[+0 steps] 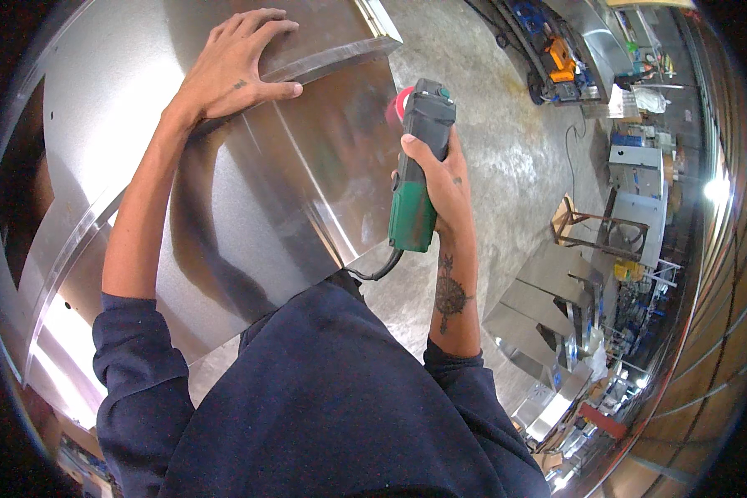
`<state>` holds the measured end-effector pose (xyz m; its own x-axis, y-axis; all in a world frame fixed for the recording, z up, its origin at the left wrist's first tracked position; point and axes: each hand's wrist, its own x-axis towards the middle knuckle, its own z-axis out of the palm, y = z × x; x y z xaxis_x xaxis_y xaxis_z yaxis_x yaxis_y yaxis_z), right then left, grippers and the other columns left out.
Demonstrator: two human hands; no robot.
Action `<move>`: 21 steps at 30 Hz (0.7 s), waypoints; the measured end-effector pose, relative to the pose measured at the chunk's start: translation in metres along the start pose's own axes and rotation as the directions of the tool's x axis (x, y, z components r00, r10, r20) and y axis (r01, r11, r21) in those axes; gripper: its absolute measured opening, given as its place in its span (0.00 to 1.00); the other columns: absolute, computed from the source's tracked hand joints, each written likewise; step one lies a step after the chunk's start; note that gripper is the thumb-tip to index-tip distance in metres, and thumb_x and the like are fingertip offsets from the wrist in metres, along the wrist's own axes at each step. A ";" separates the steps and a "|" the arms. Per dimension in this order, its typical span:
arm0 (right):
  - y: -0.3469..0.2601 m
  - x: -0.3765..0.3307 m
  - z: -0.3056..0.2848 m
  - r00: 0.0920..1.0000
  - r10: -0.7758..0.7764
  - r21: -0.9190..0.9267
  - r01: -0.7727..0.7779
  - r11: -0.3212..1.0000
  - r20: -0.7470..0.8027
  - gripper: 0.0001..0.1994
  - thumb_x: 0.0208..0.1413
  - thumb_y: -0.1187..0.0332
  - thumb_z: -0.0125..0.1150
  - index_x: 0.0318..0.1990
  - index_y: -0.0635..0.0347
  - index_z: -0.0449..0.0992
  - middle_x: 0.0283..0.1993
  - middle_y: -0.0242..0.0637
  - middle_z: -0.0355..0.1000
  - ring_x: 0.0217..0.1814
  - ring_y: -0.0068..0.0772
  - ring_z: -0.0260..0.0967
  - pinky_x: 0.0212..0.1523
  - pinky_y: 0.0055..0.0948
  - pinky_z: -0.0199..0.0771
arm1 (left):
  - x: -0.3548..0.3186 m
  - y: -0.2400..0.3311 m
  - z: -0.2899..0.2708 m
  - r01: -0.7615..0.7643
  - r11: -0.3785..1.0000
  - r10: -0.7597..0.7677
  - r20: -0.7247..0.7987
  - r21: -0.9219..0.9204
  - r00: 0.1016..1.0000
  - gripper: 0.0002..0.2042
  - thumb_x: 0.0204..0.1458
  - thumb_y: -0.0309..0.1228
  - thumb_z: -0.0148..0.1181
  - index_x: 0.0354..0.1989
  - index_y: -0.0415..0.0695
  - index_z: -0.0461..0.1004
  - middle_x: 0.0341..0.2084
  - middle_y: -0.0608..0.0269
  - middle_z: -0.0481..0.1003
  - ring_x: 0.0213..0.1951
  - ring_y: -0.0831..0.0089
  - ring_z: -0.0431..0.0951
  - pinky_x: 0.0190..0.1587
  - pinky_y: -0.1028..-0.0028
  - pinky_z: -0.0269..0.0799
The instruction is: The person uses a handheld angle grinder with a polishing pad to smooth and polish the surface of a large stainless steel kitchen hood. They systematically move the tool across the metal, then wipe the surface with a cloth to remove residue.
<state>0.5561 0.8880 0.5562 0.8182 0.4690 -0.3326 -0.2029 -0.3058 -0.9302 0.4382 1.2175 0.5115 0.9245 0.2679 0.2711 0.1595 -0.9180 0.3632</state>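
Of the 2 hands, the left hand (228, 79) lies spread on the metal piece (249, 191), probably to steady it, while the right hand (450, 187) wraps around the grinder (413, 203), seemingly for control, its red disc (403, 101) by the piece's right edge, contact unclear.

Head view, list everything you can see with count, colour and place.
Sheet-metal piece: one, silver, left to centre
Power tool: one, green and black, right of centre
Disc: one, red, tool's upper end
Cord: one, black, tool's lower end
Floor: one, grey, right of centre
Unclear item: one, orange, upper right
Open frame: one, brown, right
Metal parts: several, silver, lower right
Clutter: uncountable, mixed, far right
Shirt: one, navy, bottom centre
Left grip: one, bare, on sheet-metal piece
Right grip: one, bare, around power tool
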 end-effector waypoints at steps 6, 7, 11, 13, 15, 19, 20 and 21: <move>0.001 0.010 0.002 0.999 -0.040 -0.018 0.040 0.999 0.001 0.30 0.61 0.61 0.73 0.68 0.59 0.69 0.44 0.38 0.76 0.34 0.30 0.78 0.32 0.32 0.82 | -0.001 0.001 0.001 -0.003 1.000 0.003 -0.004 -0.021 1.000 0.44 0.45 0.56 0.73 0.73 0.52 0.71 0.75 0.57 0.66 0.78 0.52 0.61 0.82 0.48 0.50; 0.003 0.012 0.002 0.998 -0.060 -0.014 0.060 0.998 -0.004 0.29 0.61 0.61 0.73 0.66 0.59 0.70 0.40 0.38 0.76 0.30 0.30 0.79 0.28 0.31 0.82 | -0.001 0.002 0.000 0.001 1.000 -0.001 -0.002 -0.025 1.000 0.44 0.45 0.56 0.73 0.73 0.52 0.71 0.75 0.57 0.65 0.78 0.52 0.61 0.82 0.48 0.50; -0.001 0.017 0.005 0.996 -0.086 -0.018 0.086 0.996 0.001 0.28 0.61 0.61 0.73 0.65 0.59 0.70 0.39 0.38 0.75 0.29 0.30 0.79 0.28 0.32 0.82 | -0.001 -0.003 0.003 -0.002 1.000 0.002 -0.006 -0.008 1.000 0.44 0.45 0.57 0.73 0.73 0.52 0.71 0.75 0.57 0.65 0.78 0.53 0.60 0.82 0.49 0.50; -0.003 0.019 0.006 0.996 -0.093 -0.002 0.093 0.996 0.010 0.28 0.61 0.61 0.73 0.65 0.59 0.70 0.39 0.38 0.75 0.29 0.30 0.79 0.28 0.32 0.82 | -0.001 -0.001 0.002 -0.001 1.000 0.001 -0.005 -0.014 1.000 0.44 0.45 0.57 0.73 0.73 0.52 0.71 0.75 0.57 0.65 0.78 0.52 0.60 0.82 0.48 0.50; -0.008 0.019 0.008 0.998 -0.050 0.010 0.050 0.999 0.026 0.32 0.60 0.61 0.74 0.69 0.58 0.69 0.47 0.37 0.76 0.39 0.29 0.77 0.36 0.33 0.82 | -0.001 0.000 0.001 0.009 1.000 -0.009 -0.002 -0.012 1.000 0.44 0.45 0.57 0.73 0.73 0.52 0.71 0.75 0.57 0.65 0.78 0.52 0.60 0.82 0.48 0.50; -0.009 0.024 0.012 0.995 -0.095 -0.013 0.095 0.995 0.022 0.28 0.61 0.61 0.73 0.65 0.59 0.70 0.39 0.37 0.75 0.28 0.30 0.79 0.28 0.32 0.82 | -0.002 -0.002 0.002 0.005 1.000 -0.005 -0.014 -0.015 1.000 0.44 0.45 0.57 0.73 0.72 0.51 0.71 0.75 0.57 0.65 0.78 0.51 0.59 0.82 0.48 0.50; -0.011 0.024 0.013 0.995 -0.099 -0.009 0.099 0.995 0.022 0.28 0.61 0.61 0.73 0.65 0.59 0.70 0.39 0.37 0.75 0.28 0.30 0.79 0.28 0.32 0.82 | -0.002 -0.002 0.002 0.001 1.000 -0.001 -0.016 -0.017 1.000 0.44 0.45 0.57 0.73 0.72 0.51 0.71 0.75 0.57 0.65 0.78 0.51 0.59 0.82 0.48 0.50; -0.012 0.024 0.014 0.994 -0.102 -0.004 0.102 0.995 0.024 0.28 0.61 0.61 0.73 0.65 0.59 0.70 0.39 0.37 0.75 0.28 0.30 0.78 0.27 0.32 0.82 | -0.003 -0.003 0.002 -0.001 1.000 0.001 -0.017 -0.019 1.000 0.44 0.45 0.57 0.73 0.72 0.51 0.71 0.75 0.57 0.65 0.78 0.51 0.60 0.82 0.48 0.50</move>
<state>0.5708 0.9152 0.5575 0.8215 0.5175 -0.2394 -0.1162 -0.2591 -0.9588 0.4357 1.2187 0.5083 0.9185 0.2721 0.2870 0.1519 -0.9127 0.3794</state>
